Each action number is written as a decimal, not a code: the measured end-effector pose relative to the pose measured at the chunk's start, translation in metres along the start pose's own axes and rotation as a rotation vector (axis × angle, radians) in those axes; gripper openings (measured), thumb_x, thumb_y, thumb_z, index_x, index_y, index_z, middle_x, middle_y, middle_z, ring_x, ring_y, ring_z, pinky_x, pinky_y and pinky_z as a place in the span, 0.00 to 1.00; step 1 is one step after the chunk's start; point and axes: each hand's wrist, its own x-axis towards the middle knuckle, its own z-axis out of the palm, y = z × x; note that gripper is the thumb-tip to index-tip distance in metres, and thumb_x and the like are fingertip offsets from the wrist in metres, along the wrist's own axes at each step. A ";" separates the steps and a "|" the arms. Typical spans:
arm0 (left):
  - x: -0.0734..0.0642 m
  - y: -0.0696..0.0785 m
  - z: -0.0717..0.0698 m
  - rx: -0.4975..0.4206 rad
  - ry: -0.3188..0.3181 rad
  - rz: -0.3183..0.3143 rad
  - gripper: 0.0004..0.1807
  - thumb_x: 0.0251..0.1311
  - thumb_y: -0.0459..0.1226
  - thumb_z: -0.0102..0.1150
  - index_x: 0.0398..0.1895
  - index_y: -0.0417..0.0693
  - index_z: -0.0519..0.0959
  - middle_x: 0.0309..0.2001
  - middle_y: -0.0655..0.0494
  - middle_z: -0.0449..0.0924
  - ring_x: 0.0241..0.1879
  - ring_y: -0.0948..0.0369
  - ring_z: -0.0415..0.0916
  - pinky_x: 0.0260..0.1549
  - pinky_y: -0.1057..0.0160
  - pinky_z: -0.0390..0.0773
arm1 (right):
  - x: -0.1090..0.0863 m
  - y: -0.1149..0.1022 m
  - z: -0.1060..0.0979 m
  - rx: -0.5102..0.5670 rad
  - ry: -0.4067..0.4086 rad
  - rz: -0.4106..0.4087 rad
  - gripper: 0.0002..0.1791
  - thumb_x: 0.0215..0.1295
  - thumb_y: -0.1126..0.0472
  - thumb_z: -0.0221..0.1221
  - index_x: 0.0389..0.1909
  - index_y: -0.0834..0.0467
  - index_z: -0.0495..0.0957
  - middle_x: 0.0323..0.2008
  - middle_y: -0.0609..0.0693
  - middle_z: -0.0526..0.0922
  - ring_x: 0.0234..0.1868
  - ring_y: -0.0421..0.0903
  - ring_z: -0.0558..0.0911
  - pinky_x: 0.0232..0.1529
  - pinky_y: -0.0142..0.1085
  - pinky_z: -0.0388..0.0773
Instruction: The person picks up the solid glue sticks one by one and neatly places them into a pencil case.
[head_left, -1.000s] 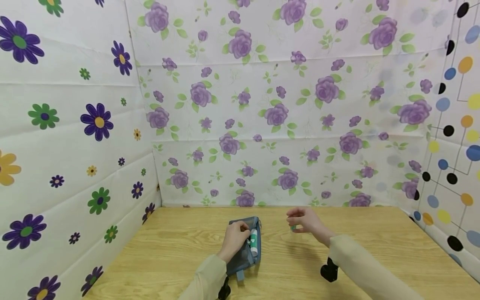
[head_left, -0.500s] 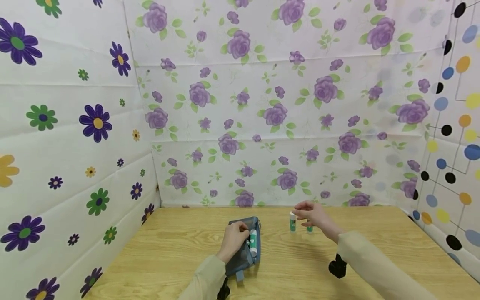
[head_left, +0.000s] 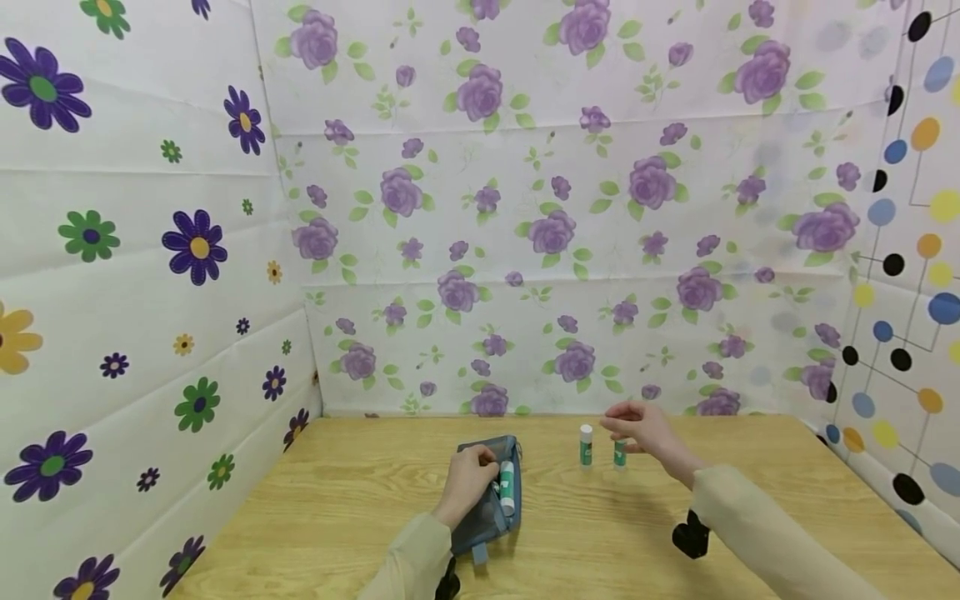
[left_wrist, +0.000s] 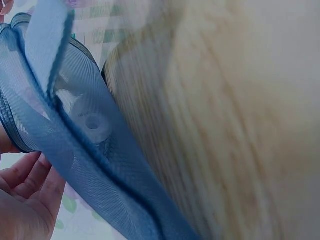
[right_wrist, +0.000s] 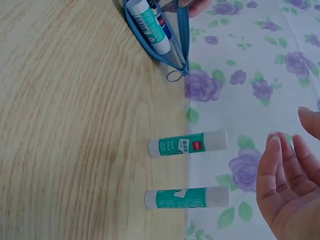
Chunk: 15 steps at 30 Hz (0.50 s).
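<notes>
My left hand (head_left: 468,482) grips the open edge of a blue mesh zip pouch (head_left: 477,527) lying on the table. Inside the pouch is a green-and-white glue stick (head_left: 507,487); beside it, in the right wrist view, shows a dark blue pen-like item (right_wrist: 161,21). Two more glue sticks stand upright to the pouch's right, one nearer (head_left: 586,447) and one farther right (head_left: 620,455). Just at the farther one, overlapping its cap in the head view, my right hand (head_left: 647,431) hovers with loosely bent fingers. The right wrist view shows that hand holding nothing, apart from both sticks.
The wooden table (head_left: 360,475) runs back to a cloth wall (head_left: 525,317) with purple roses. Patterned cloth walls also stand at left (head_left: 135,292) and right (head_left: 907,333). A metal ring (right_wrist: 174,76) hangs at the pouch's zip end.
My right hand has let go of a glue stick, which now stands by another, and has drawn back to the right. My left hand and the pouch have stayed in place.
</notes>
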 end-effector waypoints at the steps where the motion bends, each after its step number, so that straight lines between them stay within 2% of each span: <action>1: 0.000 0.000 0.000 0.000 0.000 0.000 0.05 0.55 0.29 0.53 0.32 0.36 0.77 0.24 0.56 0.73 0.23 0.61 0.69 0.22 0.61 0.70 | 0.000 -0.001 -0.001 -0.001 0.004 -0.003 0.20 0.60 0.56 0.59 0.45 0.68 0.71 0.37 0.56 0.77 0.33 0.49 0.78 0.33 0.43 0.76; 7: 0.000 -0.001 0.000 -0.001 0.001 -0.001 0.05 0.55 0.29 0.53 0.33 0.35 0.77 0.24 0.56 0.72 0.22 0.61 0.69 0.22 0.61 0.70 | -0.001 -0.001 -0.011 -0.013 0.044 -0.024 0.24 0.59 0.54 0.59 0.47 0.68 0.70 0.38 0.58 0.76 0.38 0.55 0.77 0.36 0.44 0.75; 11: 0.000 -0.001 0.001 -0.005 -0.001 0.000 0.06 0.55 0.29 0.53 0.33 0.34 0.77 0.24 0.56 0.73 0.22 0.61 0.69 0.22 0.61 0.70 | -0.001 0.002 -0.018 -0.023 0.077 -0.069 0.24 0.59 0.54 0.59 0.48 0.70 0.69 0.38 0.60 0.75 0.42 0.62 0.75 0.34 0.44 0.76; 15: 0.000 -0.002 0.001 -0.004 0.003 0.001 0.06 0.55 0.29 0.53 0.33 0.34 0.77 0.24 0.56 0.73 0.22 0.61 0.69 0.21 0.61 0.70 | -0.001 0.005 -0.022 -0.027 0.091 -0.098 0.24 0.59 0.54 0.59 0.48 0.69 0.69 0.38 0.60 0.74 0.43 0.63 0.73 0.32 0.42 0.76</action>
